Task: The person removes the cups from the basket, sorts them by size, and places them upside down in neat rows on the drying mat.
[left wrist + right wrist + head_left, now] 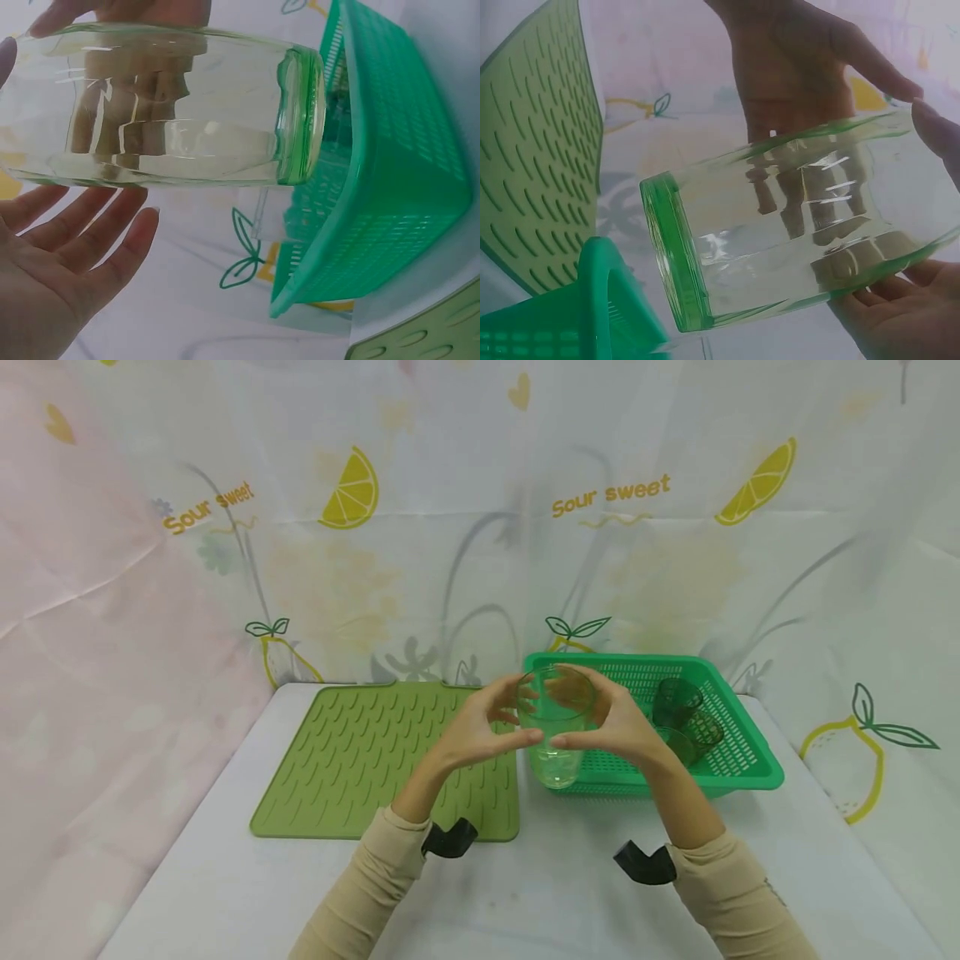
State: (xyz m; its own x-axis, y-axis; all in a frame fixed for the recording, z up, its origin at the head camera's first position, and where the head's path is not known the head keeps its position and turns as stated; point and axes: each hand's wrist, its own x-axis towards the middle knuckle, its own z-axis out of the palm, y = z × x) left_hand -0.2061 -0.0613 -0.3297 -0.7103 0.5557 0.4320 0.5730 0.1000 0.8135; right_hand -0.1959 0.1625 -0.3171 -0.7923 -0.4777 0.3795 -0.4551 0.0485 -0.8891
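Note:
A clear, green-tinted drinking glass (pixel 557 767) is held upright between both hands, over the near left edge of a green basket. My left hand (pixel 483 727) grips its left side, thumb in front and fingers behind. The right hand (pixel 618 722) holds the opposite side in the same way, its thumb tip close to the left one. In the left wrist view the glass (pixel 225 112) shows a thick green base and looks empty. The right wrist view shows the same base of the glass (pixel 676 251) away from the palms.
The green plastic basket (pixel 765 768) stands at the back right, with several dark tinted glasses (pixel 678 697) inside. A ridged olive-green drying mat (pixel 360 760) lies to the left on the white table (pixel 525 893). Printed curtains (pixel 450 460) hang behind and at the sides.

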